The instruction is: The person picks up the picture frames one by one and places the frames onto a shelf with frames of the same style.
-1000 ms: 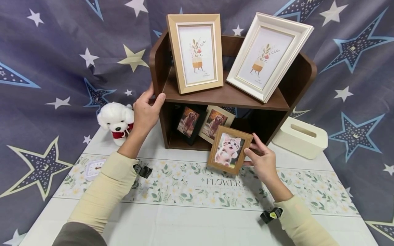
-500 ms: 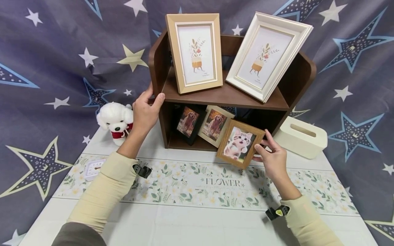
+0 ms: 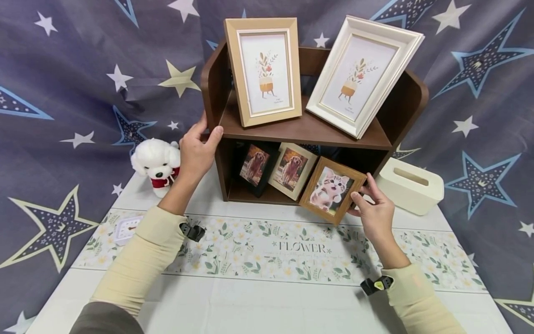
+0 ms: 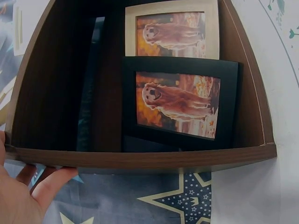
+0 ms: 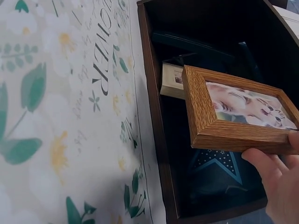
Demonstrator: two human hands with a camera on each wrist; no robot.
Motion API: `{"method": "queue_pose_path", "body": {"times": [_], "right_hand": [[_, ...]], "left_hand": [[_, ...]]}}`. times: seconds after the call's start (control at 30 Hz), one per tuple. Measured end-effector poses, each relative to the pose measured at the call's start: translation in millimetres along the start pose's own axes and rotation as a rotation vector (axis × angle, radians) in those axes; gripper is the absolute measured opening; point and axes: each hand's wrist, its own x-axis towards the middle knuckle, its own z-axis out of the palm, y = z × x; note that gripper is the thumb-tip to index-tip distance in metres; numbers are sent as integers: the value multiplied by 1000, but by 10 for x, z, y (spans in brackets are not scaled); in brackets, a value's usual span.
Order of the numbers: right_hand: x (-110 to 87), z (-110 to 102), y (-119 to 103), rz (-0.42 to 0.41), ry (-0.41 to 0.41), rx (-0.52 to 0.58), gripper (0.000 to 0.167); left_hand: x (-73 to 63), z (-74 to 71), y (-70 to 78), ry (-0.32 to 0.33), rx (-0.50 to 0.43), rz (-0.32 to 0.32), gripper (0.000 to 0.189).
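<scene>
My right hand (image 3: 377, 211) pinches the right edge of a brown wooden picture frame (image 3: 313, 202) with a kitten photo. The frame is tilted and overlaps the front of the lower compartment of a dark brown shelf (image 3: 300, 131). In the right wrist view the kitten frame (image 5: 202, 109) is over the compartment's opening, thumb and fingers at its edge. My left hand (image 3: 199, 149) grips the shelf's left side panel, thumb at the front edge. Inside the lower compartment lean a black picture frame (image 3: 267, 178) and a cream picture frame (image 3: 314, 161), both with dog photos.
On the upper shelf stand a tan picture frame (image 3: 294, 69) and a white picture frame (image 3: 400, 51). A white plush dog (image 3: 151, 157) and a small clock (image 3: 125, 230) are at the left. A cream tissue box (image 3: 402, 192) stands right of the shelf, and a starry curtain hangs behind.
The right hand has carried the kitten frame rightward and farther up toward the lower compartment, uncovering more of the cream frame. The left hand stays on the shelf.
</scene>
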Motion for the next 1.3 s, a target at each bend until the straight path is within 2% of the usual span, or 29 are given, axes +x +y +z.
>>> {"method": "queue_pose_path", "body": {"times": [0.5, 0.8, 1.07, 1.3], "right_hand": [[51, 13, 93, -55, 89, -51, 69], [81, 88, 136, -107, 150, -81, 68], [119, 155, 197, -118, 225, -109, 65], [161, 194, 277, -147, 241, -145, 62]], "left_hand": [[-1, 0, 13, -3, 11, -21, 50], [-1, -5, 15, 6, 11, -15, 50], [-5, -6, 19, 4, 13, -12, 50], [-7, -7, 15, 4, 13, -13, 51]]}}
